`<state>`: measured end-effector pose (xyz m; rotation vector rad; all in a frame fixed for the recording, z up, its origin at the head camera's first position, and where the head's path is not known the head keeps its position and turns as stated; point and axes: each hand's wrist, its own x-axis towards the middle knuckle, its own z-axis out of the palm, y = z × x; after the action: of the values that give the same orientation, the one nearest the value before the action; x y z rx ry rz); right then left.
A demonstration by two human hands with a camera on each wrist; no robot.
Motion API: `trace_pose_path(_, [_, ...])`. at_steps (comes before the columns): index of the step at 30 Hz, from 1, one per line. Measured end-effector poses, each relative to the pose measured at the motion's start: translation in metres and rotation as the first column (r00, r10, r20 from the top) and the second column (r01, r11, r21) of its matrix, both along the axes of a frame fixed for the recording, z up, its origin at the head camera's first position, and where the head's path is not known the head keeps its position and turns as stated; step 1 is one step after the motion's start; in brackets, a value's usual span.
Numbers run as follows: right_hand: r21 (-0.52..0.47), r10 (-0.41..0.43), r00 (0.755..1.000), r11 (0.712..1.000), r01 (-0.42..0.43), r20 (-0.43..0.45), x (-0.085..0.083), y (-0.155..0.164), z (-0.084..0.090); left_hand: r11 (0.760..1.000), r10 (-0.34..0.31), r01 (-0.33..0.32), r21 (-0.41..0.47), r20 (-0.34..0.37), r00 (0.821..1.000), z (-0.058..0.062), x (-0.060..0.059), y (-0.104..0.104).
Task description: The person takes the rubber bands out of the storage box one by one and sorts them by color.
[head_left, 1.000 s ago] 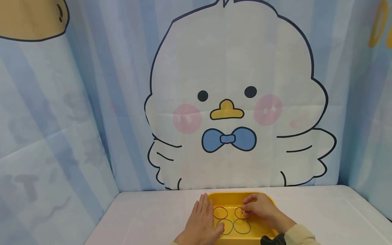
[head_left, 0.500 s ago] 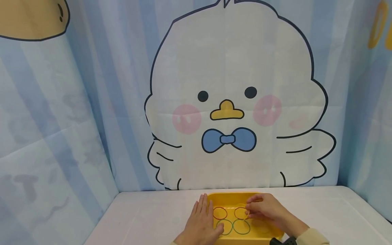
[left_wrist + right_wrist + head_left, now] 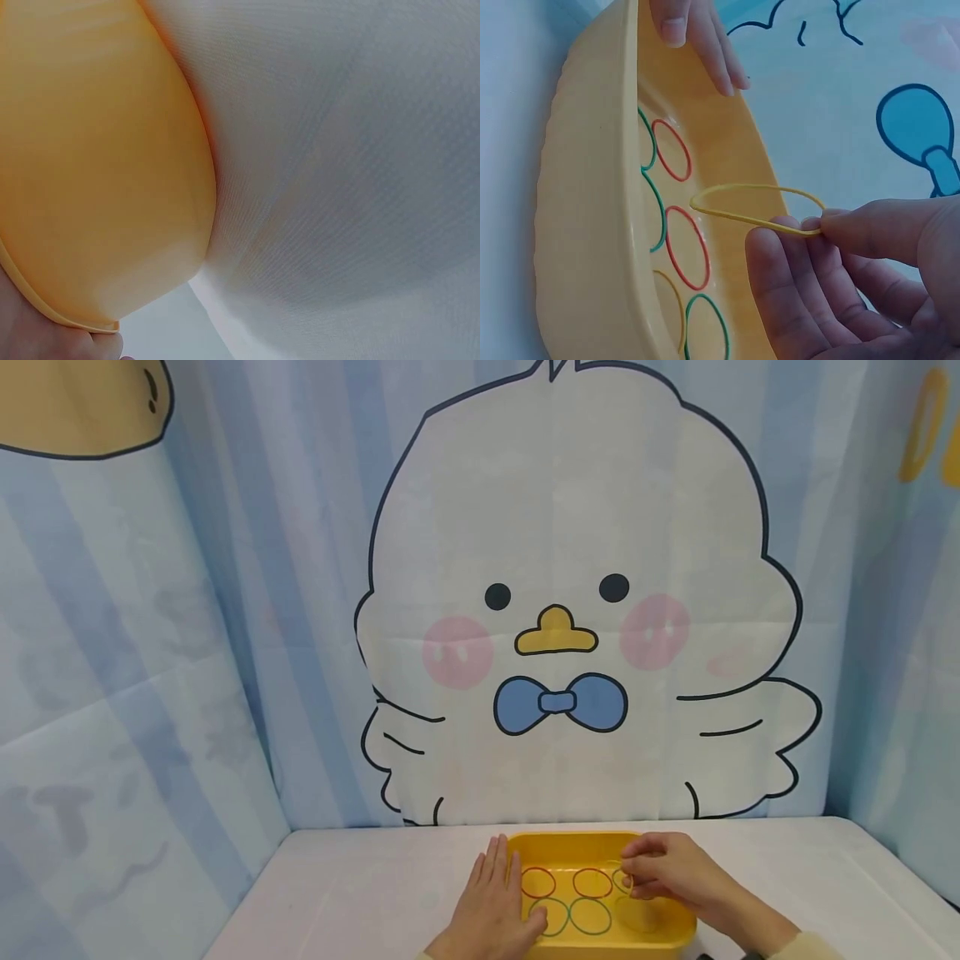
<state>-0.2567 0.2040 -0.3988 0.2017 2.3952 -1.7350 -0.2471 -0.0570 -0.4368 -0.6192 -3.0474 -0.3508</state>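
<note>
My right hand (image 3: pixel 671 872) pinches a yellow rubber band (image 3: pixel 742 219) between thumb and fingers, above the right part of a yellow tray (image 3: pixel 573 836). In the right wrist view the band sticks out from the fingertips as a flattened loop, off the tray floor. Flat in the tray lie two red rubber bands (image 3: pixel 592 869), several green ones (image 3: pixel 591 934) and another yellow one (image 3: pixel 681 315). At the tray's left side rests my left hand (image 3: pixel 495 906), fingers straight along the rim, thumb over the inside. It partly hides one green band.
The tray stands on a white-covered table (image 3: pixel 360 893). Behind it hangs a cloth backdrop (image 3: pixel 562 777) with a cartoon chick, and cloth sides flank the table. The left wrist view shows mostly the tray's outer wall (image 3: pixel 105 165).
My right hand has moved to the right with the yellow band, from above the right red band. That red band now shows whole. The left hand has stayed in place.
</note>
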Motion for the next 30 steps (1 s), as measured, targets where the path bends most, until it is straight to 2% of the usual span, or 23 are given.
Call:
trace_pose_path(9, [0.004,0.042,0.999,0.999,-0.042,-0.01,0.011,0.011,0.008,1.0,-0.003,0.003,0.001,-0.017,1.0,0.0,0.0,0.001])
trace_pose_path(16, [0.016,0.02,1.0,1.0,-0.02,0.003,0.018,0.021,0.013,1.0,0.009,-0.009,0.002,0.0,1.0,0.0,0.001,0.003])
trace_pose_path(23, [-0.043,0.145,0.989,0.989,-0.145,0.004,0.027,0.042,0.015,1.0,0.009,-0.009,-0.001,-0.009,1.0,0.001,0.001,0.002])
trace_pose_path(26, [-0.053,0.166,0.986,0.985,-0.165,0.013,0.03,0.049,0.014,1.0,0.009,-0.009,-0.003,-0.008,1.0,0.001,0.001,0.001])
trace_pose_path(30, [-0.051,0.141,0.99,0.989,-0.139,0.03,0.035,0.054,0.01,1.0,0.006,-0.006,-0.002,-0.005,1.0,0.002,0.001,0.001])
